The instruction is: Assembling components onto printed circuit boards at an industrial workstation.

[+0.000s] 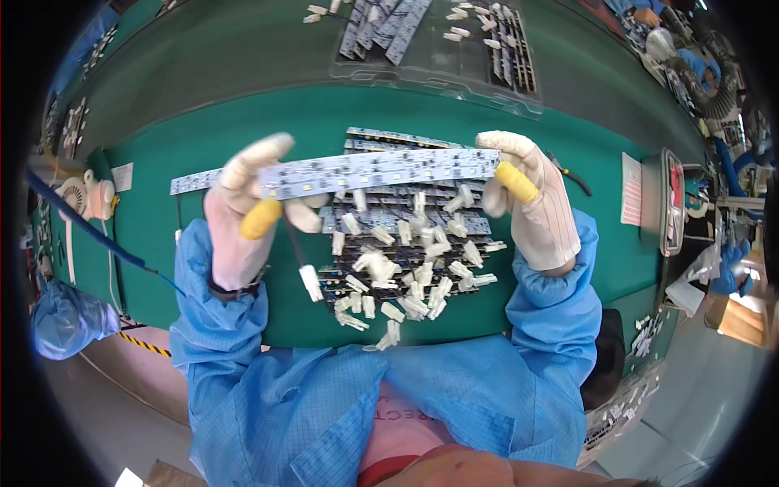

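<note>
A long white LED circuit board strip [381, 171] is held up level between my two gloved hands, its small chips facing up. My left hand [247, 195], with a yellow cover on the thumb, grips the strip's left end. At the right end, my right hand [519, 183] pinches it, also with a yellow thumb cover. From the strip's left end a dark wire hangs down to a white connector [310, 282]. Below lies a pile of similar strips [357, 221] with many white connectors [414, 304] on top.
Another strip [193, 182] lies on the green mat [300, 118] beyond my left hand. Pliers [573, 175] and a paper sheet [632, 189] are at the right. A clear tray [438, 77] of strips stands at the back, a small white fan [97, 195] at the left.
</note>
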A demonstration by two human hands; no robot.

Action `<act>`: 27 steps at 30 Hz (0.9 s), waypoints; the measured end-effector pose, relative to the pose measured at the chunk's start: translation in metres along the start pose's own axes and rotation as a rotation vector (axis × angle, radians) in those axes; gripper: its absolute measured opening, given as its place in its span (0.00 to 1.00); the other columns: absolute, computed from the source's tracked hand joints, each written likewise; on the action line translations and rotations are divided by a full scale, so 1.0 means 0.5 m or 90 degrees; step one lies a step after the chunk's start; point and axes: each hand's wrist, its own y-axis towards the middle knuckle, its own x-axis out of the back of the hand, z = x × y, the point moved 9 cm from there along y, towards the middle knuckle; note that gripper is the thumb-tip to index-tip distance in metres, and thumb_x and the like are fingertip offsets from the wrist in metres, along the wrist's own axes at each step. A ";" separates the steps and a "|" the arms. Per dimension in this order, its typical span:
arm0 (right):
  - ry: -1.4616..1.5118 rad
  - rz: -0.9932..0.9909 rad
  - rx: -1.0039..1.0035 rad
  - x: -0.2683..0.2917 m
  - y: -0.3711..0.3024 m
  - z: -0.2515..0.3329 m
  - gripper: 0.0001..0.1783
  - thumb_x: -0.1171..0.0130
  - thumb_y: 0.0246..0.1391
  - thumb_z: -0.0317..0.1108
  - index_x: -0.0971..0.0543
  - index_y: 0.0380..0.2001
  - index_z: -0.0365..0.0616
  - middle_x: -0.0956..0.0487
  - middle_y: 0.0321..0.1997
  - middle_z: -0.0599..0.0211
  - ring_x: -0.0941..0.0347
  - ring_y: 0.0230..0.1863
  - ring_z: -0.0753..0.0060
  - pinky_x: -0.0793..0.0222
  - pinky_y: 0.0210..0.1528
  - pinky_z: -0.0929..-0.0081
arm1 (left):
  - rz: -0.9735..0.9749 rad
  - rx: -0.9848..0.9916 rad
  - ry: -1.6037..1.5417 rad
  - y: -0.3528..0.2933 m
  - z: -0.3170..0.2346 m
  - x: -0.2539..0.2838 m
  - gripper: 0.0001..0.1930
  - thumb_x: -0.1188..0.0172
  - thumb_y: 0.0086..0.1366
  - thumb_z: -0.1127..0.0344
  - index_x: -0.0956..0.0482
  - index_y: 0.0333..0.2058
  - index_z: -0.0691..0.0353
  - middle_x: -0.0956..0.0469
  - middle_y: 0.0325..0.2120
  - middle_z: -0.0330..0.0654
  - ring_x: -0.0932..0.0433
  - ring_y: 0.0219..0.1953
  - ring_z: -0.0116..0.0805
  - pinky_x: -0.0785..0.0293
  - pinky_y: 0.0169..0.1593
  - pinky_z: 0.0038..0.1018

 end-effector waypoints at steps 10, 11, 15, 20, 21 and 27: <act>0.011 -0.010 0.033 0.016 -0.023 -0.010 0.28 0.46 0.54 0.59 0.27 0.36 0.40 0.29 0.18 0.71 0.36 0.16 0.84 0.43 0.17 0.88 | -0.073 0.077 0.166 -0.001 0.056 0.037 0.15 0.51 0.69 0.60 0.27 0.41 0.69 0.20 0.34 0.53 0.20 0.32 0.34 0.23 0.40 0.27; 0.006 0.014 0.066 0.009 -0.027 0.004 0.27 0.46 0.55 0.58 0.28 0.36 0.41 0.29 0.19 0.71 0.36 0.16 0.84 0.43 0.17 0.88 | -0.070 0.077 0.160 0.001 0.057 0.037 0.15 0.51 0.69 0.60 0.27 0.41 0.69 0.20 0.34 0.53 0.20 0.32 0.34 0.23 0.40 0.27; 0.083 0.079 -0.030 -0.015 -0.037 -0.006 0.14 0.48 0.59 0.39 0.26 0.39 0.38 0.24 0.22 0.67 0.28 0.20 0.81 0.36 0.22 0.87 | -0.173 0.169 0.308 0.015 0.046 0.057 0.14 0.51 0.58 0.81 0.21 0.42 0.66 0.20 0.35 0.40 0.22 0.34 0.24 0.25 0.35 0.18; 0.177 0.092 -0.011 -0.019 -0.017 -0.010 0.21 0.47 0.59 0.49 0.27 0.38 0.38 0.24 0.24 0.67 0.32 0.16 0.83 0.37 0.18 0.87 | -0.154 0.082 0.458 0.023 0.021 0.044 0.14 0.52 0.67 0.67 0.23 0.46 0.66 0.20 0.34 0.40 0.23 0.35 0.24 0.27 0.38 0.21; 0.177 0.087 -0.010 -0.010 -0.016 -0.016 0.21 0.47 0.59 0.49 0.27 0.38 0.38 0.24 0.24 0.67 0.32 0.16 0.83 0.37 0.18 0.87 | -0.185 0.083 0.368 0.021 0.015 0.039 0.16 0.53 0.69 0.61 0.24 0.47 0.66 0.20 0.33 0.40 0.23 0.34 0.24 0.28 0.37 0.22; 0.110 0.086 -0.028 0.000 -0.010 -0.048 0.22 0.56 0.63 0.50 0.31 0.40 0.39 0.31 0.19 0.73 0.40 0.15 0.86 0.48 0.13 0.89 | -0.094 0.063 0.337 0.004 0.019 0.036 0.22 0.56 0.70 0.54 0.25 0.47 0.69 0.20 0.20 0.42 0.22 0.27 0.26 0.29 0.36 0.22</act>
